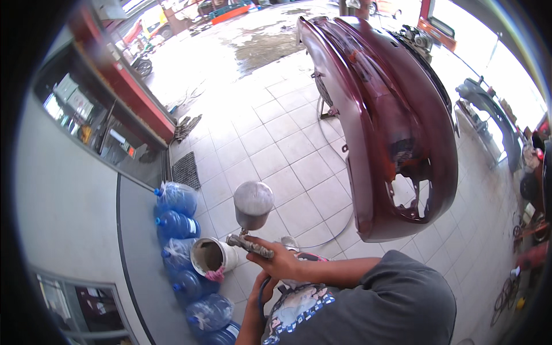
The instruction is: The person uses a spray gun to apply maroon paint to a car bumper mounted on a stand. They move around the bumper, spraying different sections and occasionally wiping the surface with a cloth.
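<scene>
My right hand [280, 261] is closed around a metal paint spray gun [250, 246]. The gun points to the left, with a round silver paint cup [253, 206] on top. Just below, my left hand [261, 286] is up against the right hand, next to the dark air hose [264, 292] that curves down from the gun. Its fingers are mostly hidden, so I cannot tell what it holds. A dark red car bumper [379, 121] with a glossy surface stands ahead on the right, apart from both hands.
Left of the gun are a white bucket [229, 256] with a pink rag [215, 274] on its rim and several blue water jugs [177, 224] along the wall. A doormat [186, 170] lies by the door. A thin hose [339, 234] trails over the tiled floor [276, 158] near the bumper.
</scene>
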Motion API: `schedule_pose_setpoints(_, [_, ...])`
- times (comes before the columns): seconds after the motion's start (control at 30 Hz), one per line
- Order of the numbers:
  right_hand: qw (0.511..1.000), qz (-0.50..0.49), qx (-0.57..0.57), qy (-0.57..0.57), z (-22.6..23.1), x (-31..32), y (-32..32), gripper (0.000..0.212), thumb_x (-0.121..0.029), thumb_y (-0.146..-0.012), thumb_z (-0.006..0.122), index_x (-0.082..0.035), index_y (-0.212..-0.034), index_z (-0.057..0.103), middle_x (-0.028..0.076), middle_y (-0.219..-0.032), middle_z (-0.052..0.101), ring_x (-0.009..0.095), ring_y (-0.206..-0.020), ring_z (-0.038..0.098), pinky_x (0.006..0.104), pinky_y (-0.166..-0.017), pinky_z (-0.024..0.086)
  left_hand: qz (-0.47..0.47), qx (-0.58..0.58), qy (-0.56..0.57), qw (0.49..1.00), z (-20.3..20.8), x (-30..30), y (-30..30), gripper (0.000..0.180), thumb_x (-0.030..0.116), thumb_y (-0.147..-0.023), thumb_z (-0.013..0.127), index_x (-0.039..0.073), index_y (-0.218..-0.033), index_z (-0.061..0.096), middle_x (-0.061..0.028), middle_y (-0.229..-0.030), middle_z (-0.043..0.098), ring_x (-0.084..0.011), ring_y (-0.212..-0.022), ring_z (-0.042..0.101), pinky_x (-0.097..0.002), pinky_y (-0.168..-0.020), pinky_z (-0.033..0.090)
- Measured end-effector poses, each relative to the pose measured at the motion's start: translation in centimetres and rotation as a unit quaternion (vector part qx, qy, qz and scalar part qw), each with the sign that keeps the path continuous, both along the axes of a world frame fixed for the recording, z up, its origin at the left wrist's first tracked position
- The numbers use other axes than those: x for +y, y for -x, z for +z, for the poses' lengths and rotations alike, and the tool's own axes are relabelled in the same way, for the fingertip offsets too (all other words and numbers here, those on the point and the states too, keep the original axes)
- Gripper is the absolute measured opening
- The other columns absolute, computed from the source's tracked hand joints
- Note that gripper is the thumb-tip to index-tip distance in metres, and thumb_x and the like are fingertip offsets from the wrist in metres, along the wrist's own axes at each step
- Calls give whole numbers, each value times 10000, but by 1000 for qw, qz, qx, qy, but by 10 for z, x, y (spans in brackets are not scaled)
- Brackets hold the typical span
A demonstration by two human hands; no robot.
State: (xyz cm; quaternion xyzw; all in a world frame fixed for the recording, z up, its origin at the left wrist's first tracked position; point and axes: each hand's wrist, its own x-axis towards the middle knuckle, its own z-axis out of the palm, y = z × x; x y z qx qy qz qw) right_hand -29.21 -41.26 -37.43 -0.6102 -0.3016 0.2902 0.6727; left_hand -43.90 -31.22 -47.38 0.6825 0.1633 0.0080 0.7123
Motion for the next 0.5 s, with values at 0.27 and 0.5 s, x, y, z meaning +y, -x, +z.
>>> schedule_pose_setpoints(0.27, [998, -29, 23, -42, 25, 147, -132, 515, -221, -1006, 662, -138, -1486, 495, 145, -1031, 725, 151, -848, 628, 342, -798, 523, -95, 30, 21, 995, 19, 177, -159, 271, 232, -983, 670, -3, -1118, 673, -9, -1007, 696, -90, -945, 591, -267, -799, 480])
schedule_pose_setpoints(0.5, [994, -90, 66, 23, 10, 243, -239, 513, -199, -1004, 656, -123, -1485, 494, 126, -1213, 701, 142, -1104, 635, 324, -943, 501, -212, 42, 78, 973, -11, 286, -288, 325, 216, -977, 687, -8, -1210, 651, -11, -1046, 691, -65, -948, 592, -235, -818, 474])
